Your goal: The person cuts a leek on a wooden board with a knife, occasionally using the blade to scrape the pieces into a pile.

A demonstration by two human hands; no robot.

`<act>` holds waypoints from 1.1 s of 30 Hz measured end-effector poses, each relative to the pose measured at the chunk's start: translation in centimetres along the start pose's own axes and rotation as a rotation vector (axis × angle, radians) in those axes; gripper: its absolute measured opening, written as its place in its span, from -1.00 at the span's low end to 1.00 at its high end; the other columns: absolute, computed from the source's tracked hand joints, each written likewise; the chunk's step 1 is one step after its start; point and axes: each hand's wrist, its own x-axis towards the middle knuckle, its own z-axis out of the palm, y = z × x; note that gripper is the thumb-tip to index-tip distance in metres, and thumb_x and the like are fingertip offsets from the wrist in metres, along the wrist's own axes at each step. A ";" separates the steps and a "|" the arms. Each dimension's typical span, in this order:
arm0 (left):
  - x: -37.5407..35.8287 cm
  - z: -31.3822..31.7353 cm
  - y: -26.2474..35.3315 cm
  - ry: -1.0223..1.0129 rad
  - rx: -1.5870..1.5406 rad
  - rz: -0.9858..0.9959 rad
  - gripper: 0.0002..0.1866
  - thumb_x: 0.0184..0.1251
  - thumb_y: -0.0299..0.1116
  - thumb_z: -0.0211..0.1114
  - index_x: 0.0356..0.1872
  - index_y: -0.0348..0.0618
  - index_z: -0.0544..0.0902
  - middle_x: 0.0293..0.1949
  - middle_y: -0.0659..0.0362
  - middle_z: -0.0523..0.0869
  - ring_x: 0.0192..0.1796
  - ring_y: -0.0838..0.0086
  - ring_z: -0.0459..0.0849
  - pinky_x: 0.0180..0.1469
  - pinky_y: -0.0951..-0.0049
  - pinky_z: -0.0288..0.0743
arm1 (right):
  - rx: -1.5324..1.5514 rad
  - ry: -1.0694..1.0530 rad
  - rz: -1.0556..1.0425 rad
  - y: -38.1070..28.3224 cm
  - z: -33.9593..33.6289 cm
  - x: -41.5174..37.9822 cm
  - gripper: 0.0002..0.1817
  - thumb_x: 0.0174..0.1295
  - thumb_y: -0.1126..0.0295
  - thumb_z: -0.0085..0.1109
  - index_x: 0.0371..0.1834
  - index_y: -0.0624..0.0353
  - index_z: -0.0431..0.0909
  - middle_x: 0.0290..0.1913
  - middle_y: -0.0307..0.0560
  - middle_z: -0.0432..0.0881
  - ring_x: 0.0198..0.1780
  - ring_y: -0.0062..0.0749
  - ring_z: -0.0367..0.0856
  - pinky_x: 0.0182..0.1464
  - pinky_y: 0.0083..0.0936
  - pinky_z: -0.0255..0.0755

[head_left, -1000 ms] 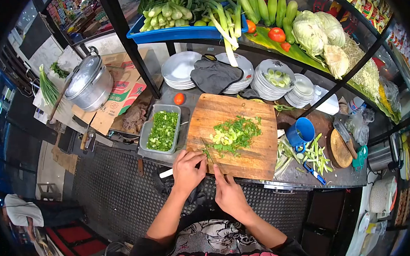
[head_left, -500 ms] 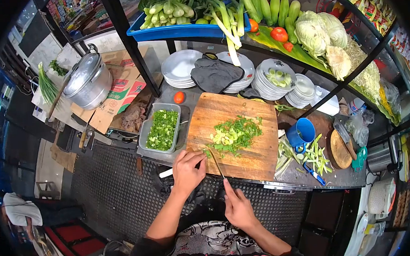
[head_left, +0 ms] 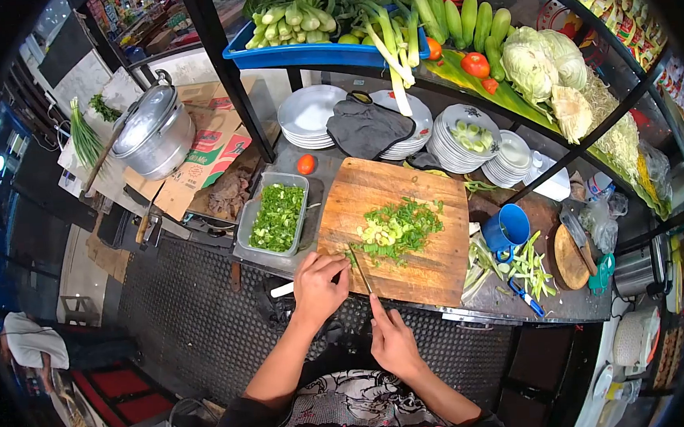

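My right hand (head_left: pixel 395 343) is wrapped round the handle of a knife (head_left: pixel 360 269), whose blade lies over the lower left of the wooden cutting board (head_left: pixel 432 282). Beside the blade, at the board's left front edge, my left hand (head_left: pixel 320 284) is closed with fingertips bent down; what they pinch is too small to name. Chopped greens (head_left: pixel 399 227) are heaped on the middle of the board. Left of it stands a clear plastic container (head_left: pixel 301 186) holding more chopped greens. A tomato (head_left: pixel 305 164) lies behind that container.
Stacked plates (head_left: pixel 312 113) stand behind the board. On the right are a blue mug (head_left: pixel 506 227), a peeler (head_left: pixel 526 297) and a round wooden block (head_left: pixel 570 257). A blue tray (head_left: pixel 301 55) of vegetables sits above. At left are a pot (head_left: pixel 153 135) and a person (head_left: pixel 36 342).
The view has shifted slightly, so the counter sits a little lower and further right. The knife blade has moved slightly against the board beside my left fingertips. Both hands keep their grips.
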 end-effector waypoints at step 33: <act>-0.4 0.4 -0.1 0.010 0.017 -0.012 -0.90 0.14 -0.52 0.54 -0.30 -0.18 0.88 -0.20 0.15 0.89 -0.15 0.22 0.77 -0.02 0.26 0.66 | 0.051 -0.006 0.026 -0.4 -1.9 -2.5 -0.31 0.47 0.55 0.12 0.69 0.06 0.31 -0.26 0.18 0.51 -0.33 0.14 0.58 -0.19 -0.09 0.55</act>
